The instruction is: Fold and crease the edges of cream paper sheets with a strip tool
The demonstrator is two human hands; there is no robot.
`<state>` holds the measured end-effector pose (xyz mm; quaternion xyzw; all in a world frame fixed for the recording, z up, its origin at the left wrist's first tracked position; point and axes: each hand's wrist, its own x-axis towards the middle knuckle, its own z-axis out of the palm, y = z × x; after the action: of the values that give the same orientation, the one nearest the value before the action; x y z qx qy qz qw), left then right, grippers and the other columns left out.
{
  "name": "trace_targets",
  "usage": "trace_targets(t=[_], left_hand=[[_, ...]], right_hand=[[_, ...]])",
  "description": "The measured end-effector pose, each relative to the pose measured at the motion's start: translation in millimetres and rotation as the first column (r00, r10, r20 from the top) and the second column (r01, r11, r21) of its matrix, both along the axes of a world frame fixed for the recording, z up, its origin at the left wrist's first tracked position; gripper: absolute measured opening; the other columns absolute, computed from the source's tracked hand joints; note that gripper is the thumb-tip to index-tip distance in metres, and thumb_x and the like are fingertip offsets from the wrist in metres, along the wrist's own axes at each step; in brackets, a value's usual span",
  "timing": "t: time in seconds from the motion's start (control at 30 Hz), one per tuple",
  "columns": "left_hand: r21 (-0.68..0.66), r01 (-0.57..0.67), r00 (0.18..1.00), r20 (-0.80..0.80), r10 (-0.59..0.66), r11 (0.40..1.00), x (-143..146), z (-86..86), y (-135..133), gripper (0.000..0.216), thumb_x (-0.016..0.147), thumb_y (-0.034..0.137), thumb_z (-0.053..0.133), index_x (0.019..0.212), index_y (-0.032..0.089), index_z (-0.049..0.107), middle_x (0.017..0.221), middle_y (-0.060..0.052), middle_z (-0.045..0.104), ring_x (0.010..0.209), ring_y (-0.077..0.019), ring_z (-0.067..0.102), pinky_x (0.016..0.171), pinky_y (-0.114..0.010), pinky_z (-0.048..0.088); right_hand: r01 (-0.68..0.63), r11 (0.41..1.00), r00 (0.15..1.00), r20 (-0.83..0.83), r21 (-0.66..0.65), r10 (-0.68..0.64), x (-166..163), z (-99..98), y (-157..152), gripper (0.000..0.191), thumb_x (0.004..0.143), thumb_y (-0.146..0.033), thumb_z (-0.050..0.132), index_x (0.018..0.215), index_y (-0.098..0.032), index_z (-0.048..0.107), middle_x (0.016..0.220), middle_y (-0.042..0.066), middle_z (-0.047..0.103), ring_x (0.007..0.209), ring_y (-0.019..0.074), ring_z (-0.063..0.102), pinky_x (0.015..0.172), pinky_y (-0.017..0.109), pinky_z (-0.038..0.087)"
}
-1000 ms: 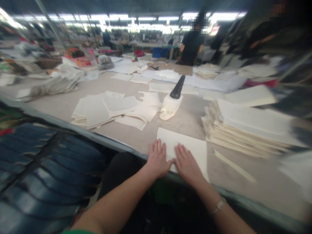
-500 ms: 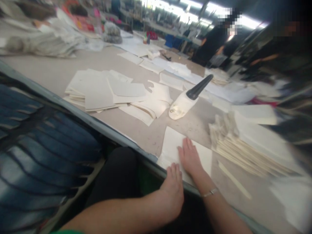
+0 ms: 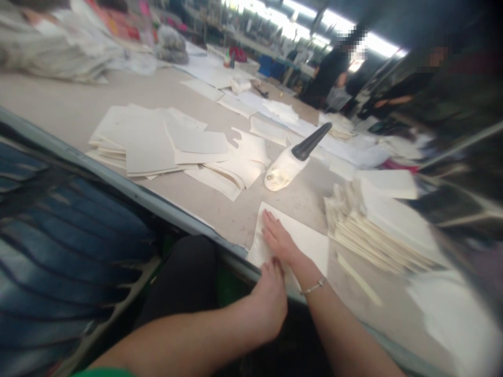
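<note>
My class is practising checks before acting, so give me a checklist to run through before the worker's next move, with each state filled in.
1. Right hand lying on the sheet, fingers extended: ok.
2. Left hand gripping the sheet: cannot tell; it is at the near edge, but its contact there is unclear.
3. Tool clear of the sheet: ok; bare table shows between them.
4. Strip clear of the sheet: ok; it lies apart, to the right.
5. Stack clear of the sheet: cannot tell; their corners come very close.
6. Whole sheet in view: not ok; the hands hide part of it.
</note>
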<state>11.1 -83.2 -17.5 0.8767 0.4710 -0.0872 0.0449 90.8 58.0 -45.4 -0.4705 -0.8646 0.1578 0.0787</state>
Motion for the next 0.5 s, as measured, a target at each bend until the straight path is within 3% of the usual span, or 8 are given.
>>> trace_targets(t=[0.1,0.2,0.3,0.5], left_hand=[[-0.037,-0.002,0.998,0.063,0.004,0.999,-6,4.6,3,0.07,0.085,0.041,0.05,0.139,-0.002,0.037,0.146,-0.027,0.03,0.135,-0.0416,0.03,0.107,-0.051,0.032],[-0.108,-0.001,0.996,0.086,0.01,0.994,-6,9.6,7,0.063,0.087,0.032,0.046,0.138,-0.003,0.036,0.145,-0.03,0.03,0.134,-0.0423,0.031,0.106,-0.052,0.032],[-0.162,-0.021,0.994,0.098,0.037,0.987,-3,15.2,9,0.059,0.089,0.027,0.04,0.138,-0.005,0.036,0.145,-0.031,0.03,0.134,-0.0421,0.031,0.106,-0.051,0.032],[-0.281,-0.027,0.981,0.177,0.08,0.959,-13,31.7,12,0.056,0.088,0.029,0.045,0.136,0.0,0.043,0.145,-0.028,0.034,0.134,-0.041,0.031,0.108,-0.053,0.028]], right_hand=[[0.273,0.959,0.959,0.054,0.072,-0.277,44,-4.7,-9,0.06,0.095,-0.032,0.023,0.145,0.0,0.027,0.152,0.018,0.026,0.142,0.0226,0.021,0.116,0.041,0.02],[0.46,0.874,0.839,0.246,0.154,-0.485,80,-13.0,-27,0.06,0.094,-0.03,0.024,0.142,0.005,0.03,0.15,0.021,0.028,0.142,0.0286,0.021,0.115,0.047,0.018],[0.465,0.866,0.789,0.358,0.185,-0.5,84,-19.5,-43,0.057,0.095,-0.028,0.022,0.142,0.002,0.033,0.151,0.018,0.028,0.141,0.0288,0.022,0.114,0.049,0.019],[0.328,0.91,0.878,0.274,0.255,-0.393,35,-25.0,-50,0.054,0.094,-0.025,0.024,0.139,0.002,0.038,0.148,0.021,0.033,0.14,0.0284,0.026,0.11,0.046,0.028]])
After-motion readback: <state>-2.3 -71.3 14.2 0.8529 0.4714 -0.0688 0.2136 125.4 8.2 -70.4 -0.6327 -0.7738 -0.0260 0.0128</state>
